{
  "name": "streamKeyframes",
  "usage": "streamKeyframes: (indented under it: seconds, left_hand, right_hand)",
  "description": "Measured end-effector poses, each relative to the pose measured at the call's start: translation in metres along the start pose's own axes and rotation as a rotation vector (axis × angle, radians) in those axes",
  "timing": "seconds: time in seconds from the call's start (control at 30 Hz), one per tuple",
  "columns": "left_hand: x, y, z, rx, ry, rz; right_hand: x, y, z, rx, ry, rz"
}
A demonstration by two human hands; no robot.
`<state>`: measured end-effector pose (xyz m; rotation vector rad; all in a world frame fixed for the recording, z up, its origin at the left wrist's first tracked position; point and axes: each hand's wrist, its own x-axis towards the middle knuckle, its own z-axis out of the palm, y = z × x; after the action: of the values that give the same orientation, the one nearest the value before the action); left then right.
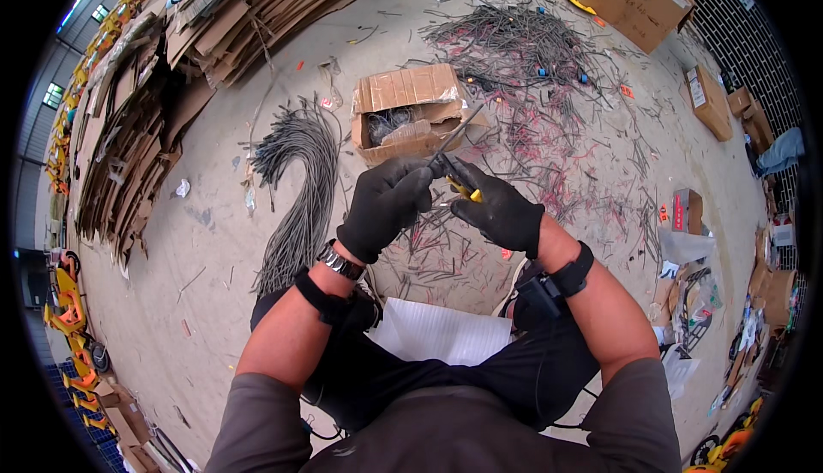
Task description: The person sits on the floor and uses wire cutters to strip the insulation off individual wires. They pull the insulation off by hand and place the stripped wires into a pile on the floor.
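Note:
My left hand (pixel 388 208), in a black glove, pinches a dark grey cable (pixel 461 128) whose free end points up and to the right. Beside it my right hand (pixel 505 214), gloved the same way, is closed around a hand tool with yellow handle parts (pixel 464 189). The tool's head and the spot where it meets the cable are hidden by the fingers. On the floor to the left lies a thick bundle of grey cables (pixel 301 200), curved over at its far end. Below my hands are short cut cable pieces (pixel 437 248).
A torn cardboard box (pixel 408 81) holding tangled wire stands just beyond my hands. Farther off spreads a heap of grey cable scraps (pixel 514 39) with red bits. Flattened cardboard stacks (pixel 122 151) rise at left. A closed carton (pixel 633 0) sits far right.

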<state>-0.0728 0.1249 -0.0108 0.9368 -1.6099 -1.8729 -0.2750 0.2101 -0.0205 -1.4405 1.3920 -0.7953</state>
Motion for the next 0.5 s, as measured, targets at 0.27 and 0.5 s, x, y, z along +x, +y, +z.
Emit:
streamKeyframes:
  seconds: [0.27,0.5]
  left_hand:
    - [-0.001,-0.012,0.0,-0.019,-0.127,0.081]
    - [-0.002,-0.013,0.005,-0.063,-0.129,0.105]
  right_hand:
    - [-0.004,0.013,0.004,-0.773,0.251,-0.28]
    - [-0.005,-0.002,-0.002,-1.004,0.348,-0.394]
